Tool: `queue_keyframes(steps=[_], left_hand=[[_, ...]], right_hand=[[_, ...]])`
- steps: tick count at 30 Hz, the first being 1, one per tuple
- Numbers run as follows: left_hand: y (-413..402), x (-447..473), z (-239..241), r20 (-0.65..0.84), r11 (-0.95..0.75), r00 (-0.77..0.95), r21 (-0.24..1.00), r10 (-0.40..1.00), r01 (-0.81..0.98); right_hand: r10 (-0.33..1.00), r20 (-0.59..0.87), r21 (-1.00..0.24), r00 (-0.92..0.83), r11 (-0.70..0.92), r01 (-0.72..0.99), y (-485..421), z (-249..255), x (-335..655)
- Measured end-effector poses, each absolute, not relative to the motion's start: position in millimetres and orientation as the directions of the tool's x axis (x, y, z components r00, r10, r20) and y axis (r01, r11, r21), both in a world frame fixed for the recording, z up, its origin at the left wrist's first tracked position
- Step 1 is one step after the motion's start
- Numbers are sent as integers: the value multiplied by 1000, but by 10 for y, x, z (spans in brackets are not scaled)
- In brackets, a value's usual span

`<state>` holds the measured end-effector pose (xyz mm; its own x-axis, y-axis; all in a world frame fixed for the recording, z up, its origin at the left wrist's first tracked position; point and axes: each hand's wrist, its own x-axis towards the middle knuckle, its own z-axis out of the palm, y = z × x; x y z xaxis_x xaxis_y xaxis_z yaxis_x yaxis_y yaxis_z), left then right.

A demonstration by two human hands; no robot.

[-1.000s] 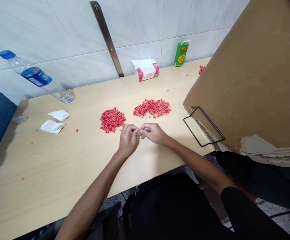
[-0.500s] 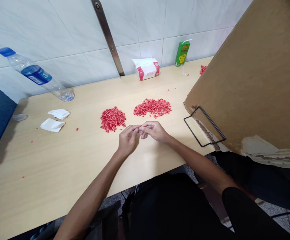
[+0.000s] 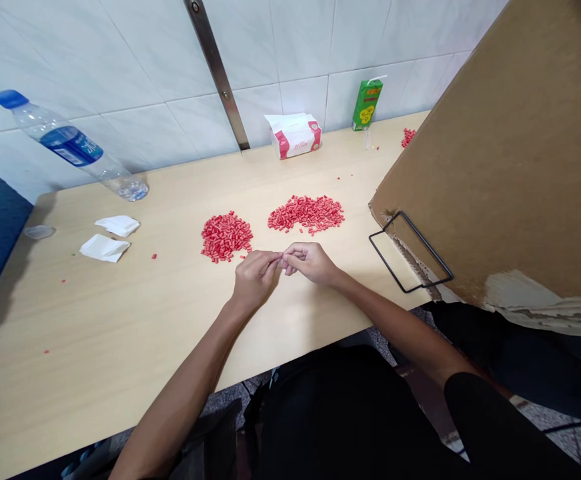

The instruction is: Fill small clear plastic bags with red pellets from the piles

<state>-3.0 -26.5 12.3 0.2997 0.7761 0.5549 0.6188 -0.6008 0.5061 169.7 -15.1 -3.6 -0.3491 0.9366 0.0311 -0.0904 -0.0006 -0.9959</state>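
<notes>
My left hand (image 3: 255, 277) and my right hand (image 3: 310, 261) meet at the fingertips over the near part of the table. Both are closed in a pinch. Whatever lies between the fingertips is too small and too covered to make out. Just beyond my left hand is a round heap of small red cylindrical pieces (image 3: 226, 236). A second, wider heap of the same red pieces (image 3: 306, 214) spreads out beyond my right hand. One or two loose red pieces lie by the left heap's near edge.
A cardboard sheet (image 3: 495, 153) with a black wire frame (image 3: 411, 253) stands at the right. Along the wall are a plastic bottle (image 3: 75, 145), a tissue pack (image 3: 296, 136) and a green drink carton (image 3: 367, 105). Folded white tissues (image 3: 104, 248) lie left on the wooden table (image 3: 120, 333).
My left hand has turned slightly, its knuckles shifting a little left. The fingertips of both hands stay together. The heaps look the same.
</notes>
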Motion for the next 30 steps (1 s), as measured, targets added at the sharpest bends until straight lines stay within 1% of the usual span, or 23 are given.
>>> queue_keyframes(steps=[2, 3, 5, 7, 9, 11, 14, 17, 19, 23, 26, 30], left_hand=[[-266, -28, 134, 537, -586, 294, 523, 791, 619], [-267, -25, 135, 518, -558, 271, 550, 811, 621], [-268, -20, 124, 459, -473, 192, 642, 868, 604], [-266, -14, 104, 382, -376, 103, 762, 918, 527], [-262, -5, 87, 299, -290, 42, 867, 953, 405], [-259, 7, 81, 243, -233, 4, 927, 970, 294], [-258, 25, 82, 237, -227, -19, 948, 971, 222], [-258, 35, 77, 290, -279, -15, 933, 957, 229], [-260, 43, 70, 299, -289, -14, 932, 954, 218], [-271, 75, 70, 230, -230, 14, 965, 973, 126], [-278, 97, 85, 223, -226, 44, 971, 974, 81], [-285, 108, 93, 196, -197, 31, 980, 980, 2]], right_hand=[[932, 28, -996, -361, -6, -92, -153, -23, 1696], [928, 26, -994, -371, -14, -106, -152, -16, 1694], [917, 14, -986, -399, -54, -159, -146, -4, 1688], [902, -14, -966, -432, -124, -228, -134, 4, 1681], [885, -52, -938, -463, -203, -281, -121, 11, 1676], [873, -74, -911, -483, -256, -322, -111, 15, 1677], [878, -57, -887, -474, -263, -380, -106, 16, 1685], [895, -34, -887, -444, -232, -400, -110, 20, 1698], [899, -48, -885, -436, -241, -399, -113, 29, 1707], [879, -89, -869, -468, -298, -395, -126, 56, 1716], [864, -109, -844, -491, -341, -413, -138, 62, 1713], [862, -142, -804, -486, -387, -451, -147, 37, 1701]])
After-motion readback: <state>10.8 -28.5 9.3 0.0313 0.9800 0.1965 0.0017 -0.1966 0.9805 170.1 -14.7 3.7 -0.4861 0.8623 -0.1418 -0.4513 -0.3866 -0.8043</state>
